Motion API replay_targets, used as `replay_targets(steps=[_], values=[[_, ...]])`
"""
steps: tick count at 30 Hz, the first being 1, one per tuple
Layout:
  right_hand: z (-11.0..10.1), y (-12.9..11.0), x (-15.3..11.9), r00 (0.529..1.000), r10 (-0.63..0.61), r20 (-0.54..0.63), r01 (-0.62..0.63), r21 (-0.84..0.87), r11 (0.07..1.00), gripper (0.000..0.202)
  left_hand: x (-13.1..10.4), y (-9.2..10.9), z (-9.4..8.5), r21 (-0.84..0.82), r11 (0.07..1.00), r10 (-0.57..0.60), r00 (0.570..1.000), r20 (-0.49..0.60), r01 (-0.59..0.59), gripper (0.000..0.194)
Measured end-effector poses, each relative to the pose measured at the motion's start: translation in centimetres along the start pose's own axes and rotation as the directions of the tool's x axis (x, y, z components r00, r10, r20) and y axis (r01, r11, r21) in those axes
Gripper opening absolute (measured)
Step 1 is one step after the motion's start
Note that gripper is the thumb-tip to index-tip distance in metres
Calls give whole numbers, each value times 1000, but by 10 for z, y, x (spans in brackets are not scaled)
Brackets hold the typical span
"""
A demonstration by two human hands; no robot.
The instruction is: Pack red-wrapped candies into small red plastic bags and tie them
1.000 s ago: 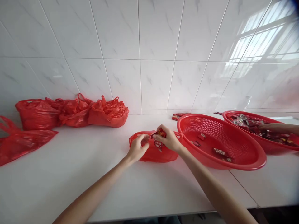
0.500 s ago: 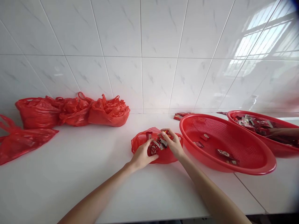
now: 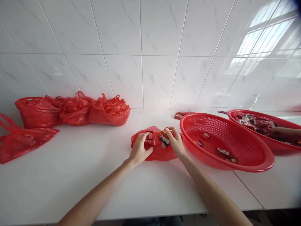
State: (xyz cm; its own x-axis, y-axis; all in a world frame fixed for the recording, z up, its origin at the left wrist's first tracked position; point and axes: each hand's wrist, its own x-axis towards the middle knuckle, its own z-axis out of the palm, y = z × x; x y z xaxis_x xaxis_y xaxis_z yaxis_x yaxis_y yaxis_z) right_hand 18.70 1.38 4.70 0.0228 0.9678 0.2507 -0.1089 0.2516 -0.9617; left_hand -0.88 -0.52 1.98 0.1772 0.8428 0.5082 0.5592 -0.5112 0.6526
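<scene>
A red plastic bag (image 3: pixel 162 155) lies spread on the white counter, with small wrapped packets on it. My left hand (image 3: pixel 139 150) is curved over the bag's left part, its fingers around red packets (image 3: pixel 150 142). At the bag's right part, my right hand (image 3: pixel 176 142) pinches a red and yellow packet (image 3: pixel 164 133) between thumb and fingers, above other dark and silver wrappers. Right beside the bag stands a red perforated basket (image 3: pixel 225 125) holding several packets (image 3: pixel 223 151).
Several filled red bags (image 3: pixel 109 114) stand along the tiled wall at left, and a flatter one (image 3: pixel 25 142) lies before them. Packets (image 3: pixel 180 115) rest behind the basket. At far right another person's hand (image 3: pixel 285 131) reaches into a second basket (image 3: pixel 284 150) of packets.
My left hand has shifted slightly up and left, and the red packets under it have moved apart from those by my right hand. The view has shifted slightly.
</scene>
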Motion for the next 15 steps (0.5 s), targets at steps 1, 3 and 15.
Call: replay_targets(steps=[1,3,15], values=[[0,0,0,1000,-11,-4,11,-11,1000,36,-1,4,1,-41,999,13,1000,18,-12,59],[2,-2,-1,999,-36,21,36,-26,999,35,-1,12,3,-140,990,22,998,65,-13,57],[10,-9,-7,975,-58,215,75,-70,995,36,2,22,16,-530,807,-239,965,109,260,54]])
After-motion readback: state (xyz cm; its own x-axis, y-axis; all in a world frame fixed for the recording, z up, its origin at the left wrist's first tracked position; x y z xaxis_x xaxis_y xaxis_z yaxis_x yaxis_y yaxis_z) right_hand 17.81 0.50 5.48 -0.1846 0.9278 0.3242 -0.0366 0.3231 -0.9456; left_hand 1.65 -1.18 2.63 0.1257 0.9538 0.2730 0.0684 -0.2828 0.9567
